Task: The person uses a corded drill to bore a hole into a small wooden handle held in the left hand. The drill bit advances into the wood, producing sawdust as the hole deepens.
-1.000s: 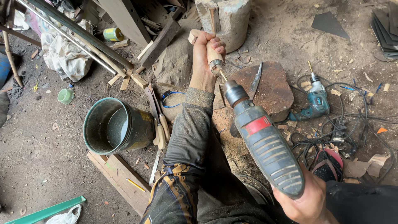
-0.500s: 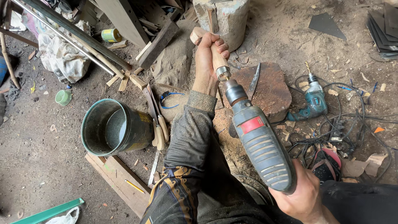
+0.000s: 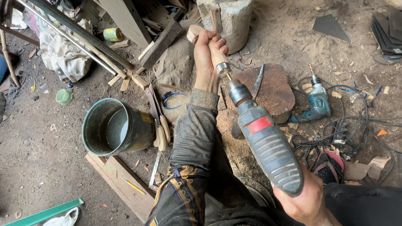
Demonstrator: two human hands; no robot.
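Worker's left hand [image 3: 208,52] clenches a wooden handle [image 3: 209,46] above a wood block [image 3: 274,90]; right hand [image 3: 307,201] grips the grey electric drill [image 3: 264,142], bit at handle's end. Little shift vs. half a sec. earlier; drilling apparently ongoing.

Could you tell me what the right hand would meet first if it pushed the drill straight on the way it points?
Most likely the wooden handle gripped in the left hand; the drill in the right hand already points at its metal-ringed end.

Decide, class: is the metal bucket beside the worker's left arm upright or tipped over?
Upright. The metal bucket shows its round open mouth facing up, inner wall and bottom visible, standing on the ground.
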